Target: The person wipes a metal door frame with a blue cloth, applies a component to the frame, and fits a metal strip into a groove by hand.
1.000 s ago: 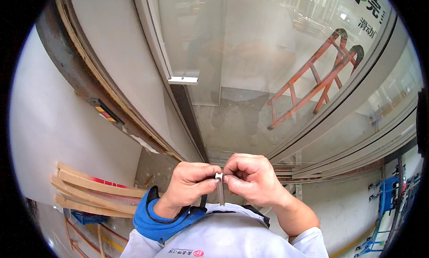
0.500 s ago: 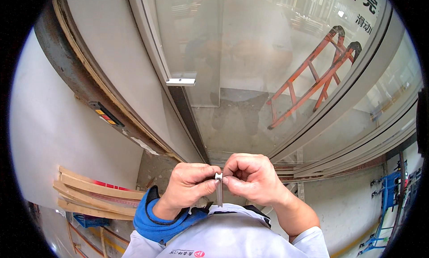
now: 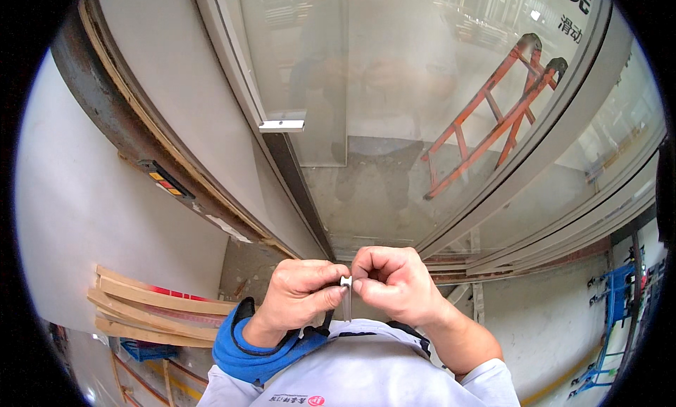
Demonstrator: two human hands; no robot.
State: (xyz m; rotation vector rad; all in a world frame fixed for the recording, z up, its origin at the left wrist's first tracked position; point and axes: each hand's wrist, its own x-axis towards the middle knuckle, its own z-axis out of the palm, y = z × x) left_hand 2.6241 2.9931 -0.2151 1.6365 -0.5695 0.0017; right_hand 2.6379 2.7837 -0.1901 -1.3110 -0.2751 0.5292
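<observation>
Close in front of my chest, a slim grey metal channel strip [image 3: 346,305] hangs downward, its notched, pale top end facing up. My left hand [image 3: 303,289] is closed, pinching that top end from the left between thumb and forefinger. From the right, my right hand [image 3: 398,282] is closed too, its thumb and curled forefinger pressed to the same end. Whether a smaller piece sits between the right fingertips cannot be made out. A blue cuff [image 3: 243,347] wraps my left forearm.
Ahead stands a framed glass panel [image 3: 384,111] with a white handle-like bar [image 3: 282,126] on its left frame. An orange ladder [image 3: 493,118] shows behind or in the glass. Wooden strips [image 3: 158,305] are stacked at left; a blue rack or cart [image 3: 618,294] stands far right.
The view has shifted slightly. Both hands keep nearly the same pinch on the metal channel strip, whose top end sits a touch lower in the picture.
</observation>
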